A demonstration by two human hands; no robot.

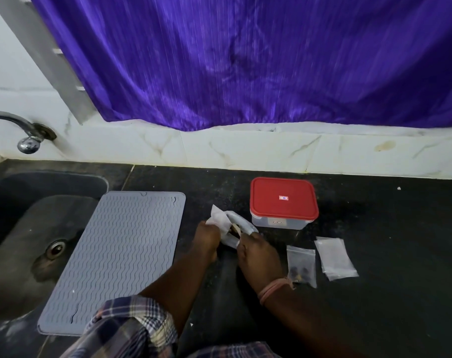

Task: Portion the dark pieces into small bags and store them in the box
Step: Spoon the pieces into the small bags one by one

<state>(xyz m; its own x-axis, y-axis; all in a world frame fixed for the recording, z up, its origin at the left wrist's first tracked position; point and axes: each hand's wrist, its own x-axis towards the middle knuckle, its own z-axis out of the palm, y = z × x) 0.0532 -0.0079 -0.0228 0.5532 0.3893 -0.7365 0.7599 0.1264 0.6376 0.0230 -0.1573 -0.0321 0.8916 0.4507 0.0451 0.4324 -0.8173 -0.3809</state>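
Your left hand (208,237) has its grip closed on a white bag (221,220), pinching the crumpled top. Your right hand (257,254) has its grip closed on the other side of the same bag, and something brown peeks out between your two grips. Just past your right grip, farther from you, sits the box (283,217) with its red lid (283,198) shut on it. To the right of your right grip, a small clear bag (301,266) lies flat on the black worktop (400,293) with a few dark pieces (299,272) inside. Next to it, farther right, lies another small bag (335,258); you cannot tell if anything is in it. To the left of your left grip lies a grey wavy mat (121,257), and past that is the sink (21,228) with a tap (26,135) above it.
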